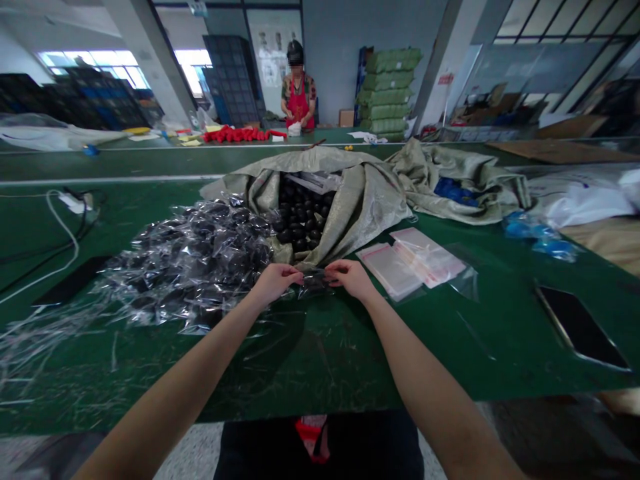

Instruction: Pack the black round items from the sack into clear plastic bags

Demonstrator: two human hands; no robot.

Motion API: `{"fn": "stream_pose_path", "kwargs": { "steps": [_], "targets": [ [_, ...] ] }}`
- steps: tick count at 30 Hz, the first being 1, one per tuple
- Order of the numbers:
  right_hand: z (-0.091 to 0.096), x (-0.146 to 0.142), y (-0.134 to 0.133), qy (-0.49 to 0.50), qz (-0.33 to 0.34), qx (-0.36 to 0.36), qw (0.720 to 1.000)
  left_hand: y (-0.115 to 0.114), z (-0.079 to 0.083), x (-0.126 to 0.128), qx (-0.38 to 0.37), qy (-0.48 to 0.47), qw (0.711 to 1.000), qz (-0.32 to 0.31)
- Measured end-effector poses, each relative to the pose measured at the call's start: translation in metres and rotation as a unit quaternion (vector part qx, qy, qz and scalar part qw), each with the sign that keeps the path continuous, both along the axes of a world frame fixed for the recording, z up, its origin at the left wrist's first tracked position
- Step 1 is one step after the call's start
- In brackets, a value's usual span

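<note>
Between my two hands lies a clear plastic bag (314, 285) with a dark object inside. My left hand (277, 280) pinches its left end, and my right hand (350, 277) pinches its right end. Just beyond is an open woven sack (370, 200) full of black egg-shaped pieces (300, 217). A heap of bagged black pieces (200, 253) spreads out to the left of my left hand. Flat clear bags (395, 270) with a reddish strip lie in stacks to the right of my right hand.
A phone (583, 327) rests at the right, and a dark flat device (73, 281) with a white cable (70, 257) at the left. Behind stands another sack (450, 180) with blue pieces. Across the tables a person in a red apron (299, 107) works near red items (237, 135).
</note>
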State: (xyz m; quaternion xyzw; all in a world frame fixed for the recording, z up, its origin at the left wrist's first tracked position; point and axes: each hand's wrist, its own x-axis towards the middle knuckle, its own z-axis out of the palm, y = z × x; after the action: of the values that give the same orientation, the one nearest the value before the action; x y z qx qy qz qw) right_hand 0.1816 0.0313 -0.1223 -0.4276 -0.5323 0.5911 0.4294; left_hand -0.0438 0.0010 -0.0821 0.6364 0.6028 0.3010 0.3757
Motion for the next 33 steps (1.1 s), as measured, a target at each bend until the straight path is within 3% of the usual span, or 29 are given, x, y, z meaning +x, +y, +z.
{"fn": "stream_pose_path", "kwargs": {
  "steps": [3, 8, 17, 19, 22, 26, 33],
  "targets": [
    [-0.002, 0.000, 0.001, -0.015, -0.009, 0.006, 1.000, 0.000, 0.002, -0.003, 0.017, 0.036, 0.999, -0.005],
    [-0.004, 0.001, 0.002, -0.006, 0.002, 0.013, 1.000, -0.001, 0.007, -0.006, 0.141, 0.046, 0.989, -0.005],
    [0.002, 0.005, 0.002, 0.021, 0.010, -0.014, 1.000, -0.003, -0.001, -0.012, 0.196, 0.034, 0.979, -0.037],
    [0.001, 0.006, 0.002, 0.023, 0.004, -0.015, 1.000, -0.008, 0.004, -0.012, 0.168, 0.016, 0.985, -0.016],
    [0.000, 0.005, 0.003, 0.027, 0.001, -0.007, 1.000, -0.010, 0.017, -0.010, 0.027, -0.069, 0.996, 0.039],
    [0.000, 0.004, 0.002, 0.022, 0.002, 0.008, 1.000, -0.004, 0.028, -0.006, -0.165, -0.187, 0.966, 0.068],
    [0.003, 0.004, -0.001, 0.000, 0.006, 0.029, 1.000, -0.003, 0.021, -0.003, -0.221, -0.276, 0.934, 0.040]
  ]
}}
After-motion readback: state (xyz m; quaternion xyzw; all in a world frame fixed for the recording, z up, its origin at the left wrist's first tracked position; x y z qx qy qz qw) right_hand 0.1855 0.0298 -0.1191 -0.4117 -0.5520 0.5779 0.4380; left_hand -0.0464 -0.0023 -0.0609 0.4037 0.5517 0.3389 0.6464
